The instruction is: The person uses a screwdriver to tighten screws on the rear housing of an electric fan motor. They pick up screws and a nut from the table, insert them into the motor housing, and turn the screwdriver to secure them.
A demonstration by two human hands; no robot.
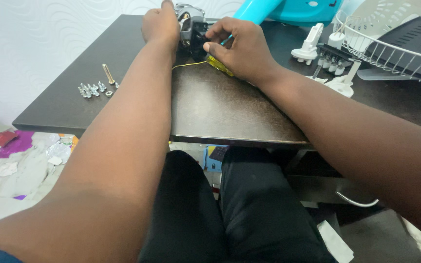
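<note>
Head view: both arms reach to the worktop's (210, 112) far edge.
Left hand (161, 24): grip closed around a small metal-and-black motor (189, 23), steadying it at the far edge.
Right hand (242, 46): grip pinched narrow on a yellow-handled screwdriver (220, 65), its tip at the motor; a yellow wire (188, 64) trails from there.
Progress, judging by the layout: disassembled state; screws (89, 89) and a bolt (108, 73) lie loose near the left edge, white plastic parts (310, 46) and a wire guard (391, 48) sit at the right, unattached.
Left: fasteners not fitted.

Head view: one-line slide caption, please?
Both hands, left and right, work on a small motor atop a dark table.
</note>
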